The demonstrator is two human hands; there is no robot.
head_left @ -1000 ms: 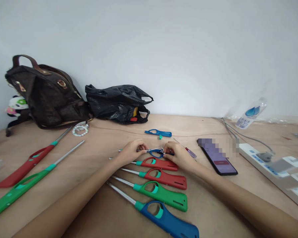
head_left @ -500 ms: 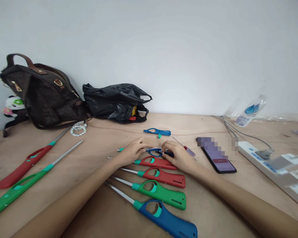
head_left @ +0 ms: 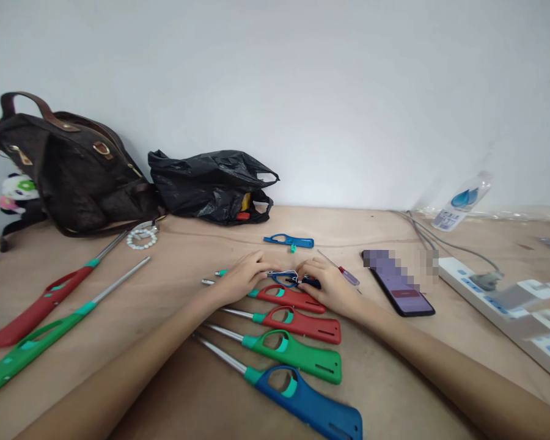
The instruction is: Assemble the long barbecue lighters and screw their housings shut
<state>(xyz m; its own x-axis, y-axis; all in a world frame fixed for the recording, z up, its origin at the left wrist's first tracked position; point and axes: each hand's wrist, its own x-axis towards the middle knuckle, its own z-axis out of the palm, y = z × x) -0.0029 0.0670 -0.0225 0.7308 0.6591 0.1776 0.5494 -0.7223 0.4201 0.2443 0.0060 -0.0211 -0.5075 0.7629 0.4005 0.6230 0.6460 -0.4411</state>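
Note:
Both hands are at an opened blue lighter [head_left: 282,279] with thin white wires showing. My left hand [head_left: 244,278] is closed over its metal-tube side, fingers pressed together. My right hand [head_left: 323,282] pinches at the handle end, by the wires and a dark part; the fingertips are partly hidden. Beyond them lie a loose blue half shell [head_left: 293,241] and a small teal piece [head_left: 293,249]. A screwdriver [head_left: 348,276] rests right of my right hand. Nearer to me, in a row, are a red lighter [head_left: 291,297], another red one [head_left: 307,322], a green lighter [head_left: 302,356] and a blue one [head_left: 311,400].
At left lie a long red lighter [head_left: 41,310], a green one [head_left: 36,348] and a bead bracelet [head_left: 142,238]. Behind are a dark backpack [head_left: 82,177] and black plastic bag [head_left: 206,183]. A phone [head_left: 406,293], power strip [head_left: 476,299] and bottle [head_left: 461,205] are at right.
The whole view has shifted slightly, so things sit a little higher and further left. Both hands stay at the opened blue lighter, with hardly any movement.

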